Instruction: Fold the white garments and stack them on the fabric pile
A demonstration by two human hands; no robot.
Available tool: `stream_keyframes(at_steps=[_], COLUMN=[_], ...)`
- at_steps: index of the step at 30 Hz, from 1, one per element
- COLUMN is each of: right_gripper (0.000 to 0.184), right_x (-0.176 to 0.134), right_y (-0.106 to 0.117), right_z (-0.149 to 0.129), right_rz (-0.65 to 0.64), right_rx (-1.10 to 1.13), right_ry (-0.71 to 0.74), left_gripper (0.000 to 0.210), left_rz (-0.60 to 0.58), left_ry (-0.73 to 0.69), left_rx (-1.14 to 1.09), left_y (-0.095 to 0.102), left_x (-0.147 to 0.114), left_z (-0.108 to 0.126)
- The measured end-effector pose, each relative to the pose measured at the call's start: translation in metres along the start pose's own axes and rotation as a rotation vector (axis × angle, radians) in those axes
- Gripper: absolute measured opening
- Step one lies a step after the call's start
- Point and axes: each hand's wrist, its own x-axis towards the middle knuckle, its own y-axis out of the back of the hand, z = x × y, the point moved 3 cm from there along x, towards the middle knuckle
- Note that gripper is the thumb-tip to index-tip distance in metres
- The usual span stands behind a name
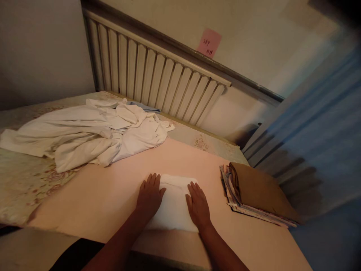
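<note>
A white folded cloth [173, 205] lies flat on a pink sheet [118, 195] in front of me. My left hand [150, 194] rests along the cloth's left edge, fingers stretched out and thumb on the fabric. At the opposite edge, my right hand [198, 205] lies palm down with its fingers extended, partly over the cloth. Neither hand grips anything. The palms hide parts of the cloth's side edges. Slight creases run across its far end.
Rumpled white garments [93, 131] are heaped at the back left on a flowered cover [53, 177]. To the right sits a brown-covered stack of papers [262, 192]. Behind are a radiator [158, 75], a pink note [209, 42] on the wall and a blue curtain [316, 150].
</note>
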Motion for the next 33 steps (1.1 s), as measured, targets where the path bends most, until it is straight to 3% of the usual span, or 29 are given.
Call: stream_keyframes(at_steps=[6,11,17,22,33], right_gripper=[0.043,0.043,0.044,0.043,0.043], right_x=[0.001,0.001,0.0,0.001,0.0], right_y=[-0.001,-0.001,0.0,-0.001,-0.002], right_z=[0.001,0.001,0.0,0.001,0.002], right_rz=[-0.017,-0.031,-0.008,-0.01,0.026], right_rx=[0.009,0.013,0.024,0.027,0.029], right_ry=[-0.008,-0.017,-0.009,-0.015,0.007], left_gripper=[0.044,0.032,0.015,0.005,0.006], left_rz=[0.039,0.078,0.024,-0.003,-0.084], left_ry=[0.043,0.064,0.115,0.154,0.151], left_rx=[-0.037,-0.134,-0.28,-0.25,-0.202], left_y=[0.0,0.012,0.024,0.029,0.033], left_x=[0.005,0.016,0.026,0.026,0.023], left_z=[-0.003,-0.007,-0.012,-0.012,-0.012])
